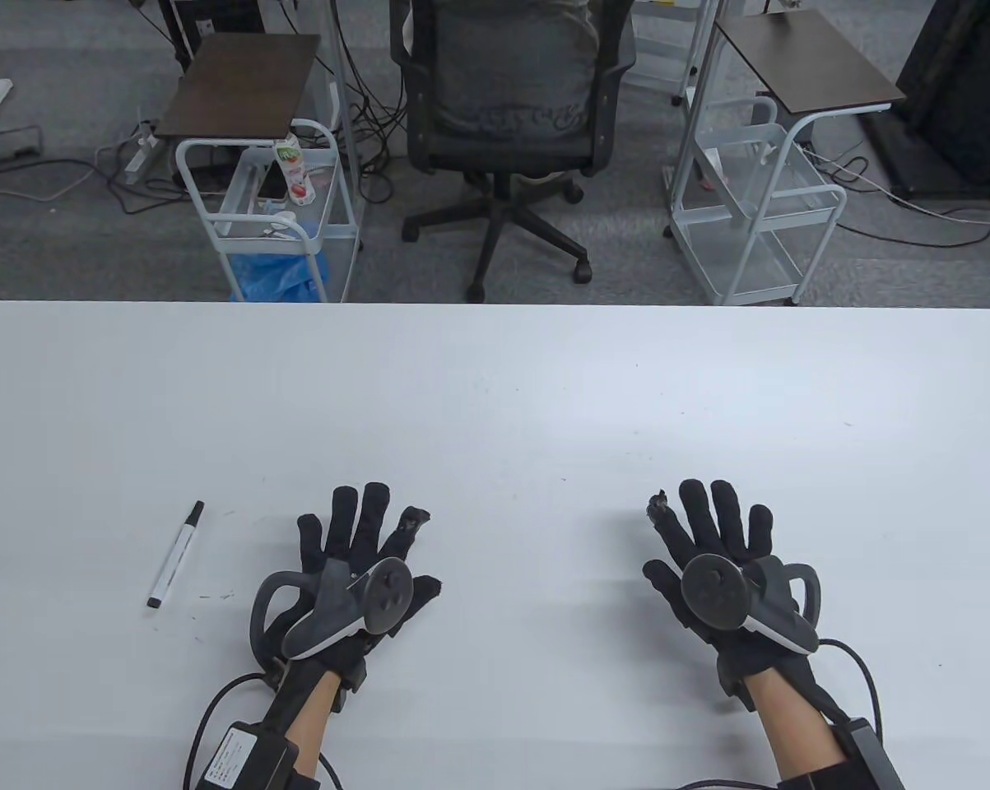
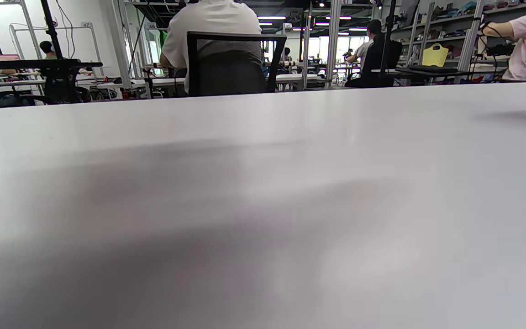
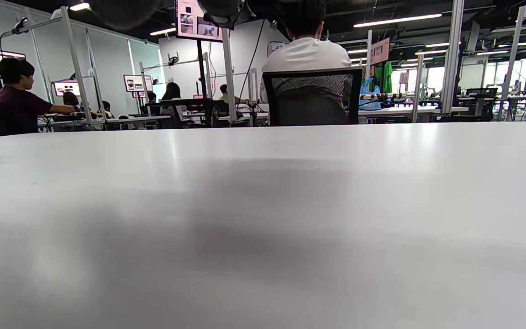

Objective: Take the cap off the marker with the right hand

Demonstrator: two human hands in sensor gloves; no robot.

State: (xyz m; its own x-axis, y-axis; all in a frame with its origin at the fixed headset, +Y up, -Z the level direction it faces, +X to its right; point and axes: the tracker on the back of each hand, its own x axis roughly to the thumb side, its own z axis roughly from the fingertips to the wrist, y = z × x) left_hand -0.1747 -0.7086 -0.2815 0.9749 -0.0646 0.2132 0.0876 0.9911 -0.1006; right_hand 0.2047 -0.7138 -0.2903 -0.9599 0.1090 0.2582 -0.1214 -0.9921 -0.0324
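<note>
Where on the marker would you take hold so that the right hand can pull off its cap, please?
Probably the white barrel of the marker, from above with the left hand beside it. It lies flat, both ends dark, so which is the cap is unclear. The right hand lies far off.

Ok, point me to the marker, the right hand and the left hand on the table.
marker (image 1: 176, 555): table view, middle of its white barrel.
right hand (image 1: 713, 547): table view, back of the glove below the fingers.
left hand (image 1: 355, 551): table view, back of the glove below the fingers.
</note>
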